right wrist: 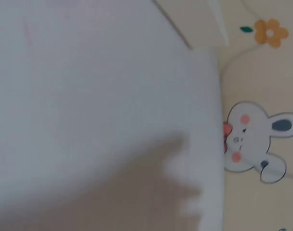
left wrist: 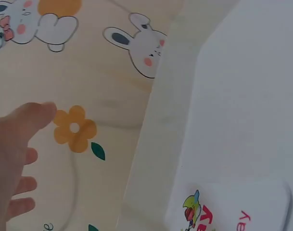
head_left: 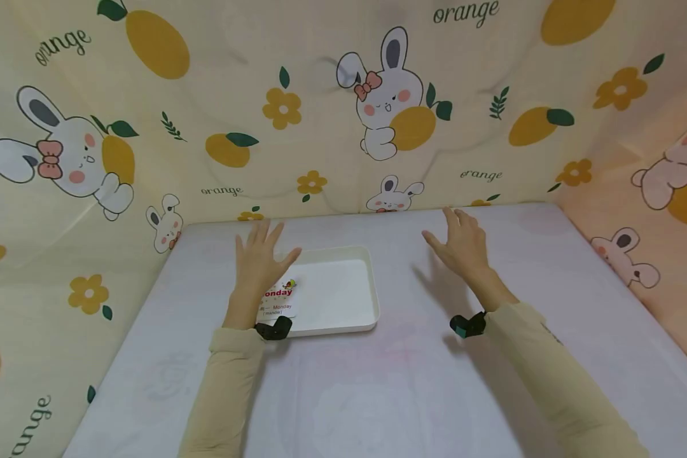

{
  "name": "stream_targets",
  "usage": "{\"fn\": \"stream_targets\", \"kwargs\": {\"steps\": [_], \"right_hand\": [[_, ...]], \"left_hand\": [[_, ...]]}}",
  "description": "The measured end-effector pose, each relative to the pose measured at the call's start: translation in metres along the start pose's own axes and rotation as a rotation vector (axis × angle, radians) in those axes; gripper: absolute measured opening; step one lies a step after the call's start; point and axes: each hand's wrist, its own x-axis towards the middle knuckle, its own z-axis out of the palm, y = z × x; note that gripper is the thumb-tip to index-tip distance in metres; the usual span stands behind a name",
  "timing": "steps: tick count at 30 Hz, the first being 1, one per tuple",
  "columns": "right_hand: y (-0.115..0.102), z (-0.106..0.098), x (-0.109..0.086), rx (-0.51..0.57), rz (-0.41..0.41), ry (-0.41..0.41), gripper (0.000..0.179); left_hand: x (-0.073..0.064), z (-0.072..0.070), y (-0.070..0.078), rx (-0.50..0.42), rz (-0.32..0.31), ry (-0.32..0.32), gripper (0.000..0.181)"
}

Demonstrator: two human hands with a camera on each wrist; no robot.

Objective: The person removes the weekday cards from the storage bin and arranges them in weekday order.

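Note:
A shallow white tray (head_left: 338, 289) lies on the table, and a white card (head_left: 278, 305) printed with "Monday" in red sits in its left part. My left hand (head_left: 257, 264) hovers over the tray's left side with its fingers spread, hiding part of the card and rim. Nothing is in that hand. Right of the tray, my right hand (head_left: 464, 247) is raised above the table, fingers extended and holding nothing. In the left wrist view the card (left wrist: 237, 207) shows at the bottom, inside the tray. The right wrist view has only the hand's shadow and a tray corner (right wrist: 197, 24).
The pale table (head_left: 389, 394) ends at the back against a yellow cloth (head_left: 332, 127) printed with rabbits, oranges and flowers. The same cloth hangs at the left and right sides. Each wrist carries a small black camera (head_left: 468, 325).

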Motion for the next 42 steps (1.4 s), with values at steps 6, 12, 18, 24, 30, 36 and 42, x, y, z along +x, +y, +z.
{"fn": "stream_targets", "kwargs": {"steps": [6,12,18,24,30,36,42], "right_hand": [[-0.012,0.003,-0.008,0.137,-0.05,0.022,0.058],[-0.027,0.007,-0.018,0.276,-0.06,-0.03,0.051],[-0.041,0.013,-0.032,0.44,-0.085,-0.068,0.041],[-0.055,0.022,-0.045,0.55,-0.115,-0.07,0.029],[-0.069,0.028,-0.056,0.602,-0.099,-0.112,0.024],[-0.088,0.036,-0.063,0.64,-0.119,-0.159,0.025],[-0.107,0.046,-0.066,0.712,-0.096,-0.24,0.025]], "left_hand": [[-0.018,-0.003,-0.016,-0.205,0.029,0.08,0.056],[-0.031,-0.002,-0.039,-0.488,0.023,0.057,0.049],[-0.036,0.006,-0.063,-0.641,-0.038,-0.031,0.052],[-0.043,0.015,-0.084,-0.709,-0.068,-0.102,0.057],[-0.048,0.027,-0.105,-0.745,-0.087,-0.13,0.058],[-0.056,0.032,-0.126,-0.813,-0.086,-0.197,0.063],[-0.062,0.036,-0.136,-0.902,-0.088,-0.297,0.063]]}}
